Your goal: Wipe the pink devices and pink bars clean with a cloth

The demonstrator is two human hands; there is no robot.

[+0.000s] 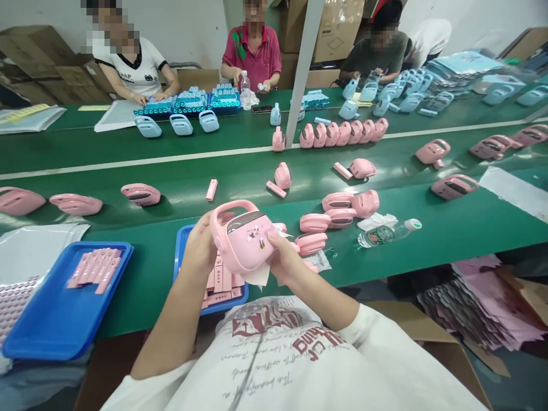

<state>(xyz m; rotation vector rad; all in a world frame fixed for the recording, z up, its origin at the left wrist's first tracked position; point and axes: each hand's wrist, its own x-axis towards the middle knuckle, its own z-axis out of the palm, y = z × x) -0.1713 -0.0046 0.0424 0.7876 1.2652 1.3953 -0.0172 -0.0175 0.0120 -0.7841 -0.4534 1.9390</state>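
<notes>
Holding the case (pixel 244 237) just above the tray (pixel 182 240) and close to the chest, the left hand (pixel 201 245) takes its handle side and the right hand (pixel 285 260) its other side, with a tissue (pixel 259 277) pressed under it. Both grips are clamped on the case. The shell looks smooth, so I judge it could slip on the tissue and fall onto the small parts (pixel 220 282) in the tray. A bottle (pixel 387 233) lies on the desk (pixel 149 285) near the right elbow and could roll if bumped.

The pink case (pixel 246 237) and left hand (pixel 199 248) hide much of the blue tray (pixel 180 245); the case's print (pixel 253 233) is unreadably small
</notes>
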